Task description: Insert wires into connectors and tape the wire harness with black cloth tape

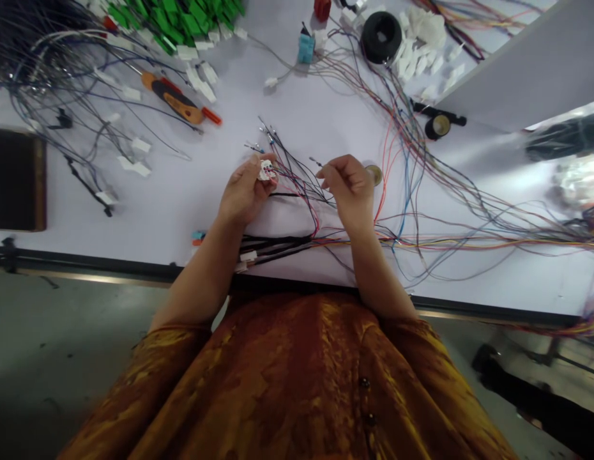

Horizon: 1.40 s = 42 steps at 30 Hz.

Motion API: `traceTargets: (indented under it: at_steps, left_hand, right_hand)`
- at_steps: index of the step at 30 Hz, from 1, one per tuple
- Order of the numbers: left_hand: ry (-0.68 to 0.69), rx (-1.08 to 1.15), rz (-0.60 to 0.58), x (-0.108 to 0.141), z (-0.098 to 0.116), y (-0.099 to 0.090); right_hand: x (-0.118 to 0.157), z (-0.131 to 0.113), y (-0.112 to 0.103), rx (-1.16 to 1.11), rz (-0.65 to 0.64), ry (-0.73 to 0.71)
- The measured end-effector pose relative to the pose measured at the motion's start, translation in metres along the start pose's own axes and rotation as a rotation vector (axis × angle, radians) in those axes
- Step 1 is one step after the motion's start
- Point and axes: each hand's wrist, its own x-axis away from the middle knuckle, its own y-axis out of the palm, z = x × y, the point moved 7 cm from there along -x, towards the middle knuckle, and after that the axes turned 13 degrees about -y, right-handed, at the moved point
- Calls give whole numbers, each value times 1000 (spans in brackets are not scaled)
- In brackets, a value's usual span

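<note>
Fingers (251, 171) of the left hand (243, 191) are curled pretty tight on a white connector housing (266, 170), and a thin dark wire (315, 162) is pinched by the right hand (349, 191) at 3 o'clock.

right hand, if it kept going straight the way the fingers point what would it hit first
The right hand would probably meet the fan of thin black and red wires first, just past its fingertips, though their height above the table is hard to judge from this view.

Two hands (243, 191) (349, 193), apparently one connector (266, 170)
</note>
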Motion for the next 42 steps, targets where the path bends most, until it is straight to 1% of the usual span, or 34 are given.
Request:
traceTargets:
  at_steps: [3, 7, 9, 11, 14, 17, 20, 23, 26, 28, 30, 33, 36, 39, 42]
  left_hand:
    - [-18, 12, -11, -1, -1, 0]
    - [-6, 28, -23, 0, -1, 1]
    - [-5, 35, -30, 0, -1, 1]
    - [-9, 42, -43, -1, -1, 2]
    - [-15, 38, -45, -2, -1, 1]
    - [-20, 32, -53, -2, -1, 0]
    - [-26, 55, -98, -1, -1, 1]
    - [-34, 52, -105, -1, -1, 3]
    - [-33, 25, -90, -1, -2, 4]
    - [-19, -14, -81, -1, -2, 3]
    - [5, -62, -72, -1, -2, 2]
    - [37, -109, -45, 0, -1, 0]
    - [54, -125, -34, 1, 0, 2]
    - [79, -111, -60, 4, 1, 5]
    - [100, -138, -74, 5, 2, 6]
  right_hand:
    - [9, 2, -15, -49, -24, 49]
    - [30, 13, -17, -144, -134, 107]
    - [38, 19, -15, -164, -177, 128]
    - [41, 27, -12, -169, -196, 183]
    - [39, 35, -1, -180, -269, 265]
    - [26, 33, 12, -171, -357, 224]
    - [13, 35, 17, -172, -340, 198]
    - [9, 38, 20, -163, -352, 175]
    - [7, 30, 27, -129, -363, 7]
    - [6, 22, 34, -107, -341, -108]
    - [5, 18, 41, -81, -291, -159]
    - [5, 16, 47, -43, -200, -148]
    - [6, 15, 47, -21, -139, -149]
    - [7, 15, 47, -23, -120, -155]
    - [7, 17, 47, -28, -120, -129]
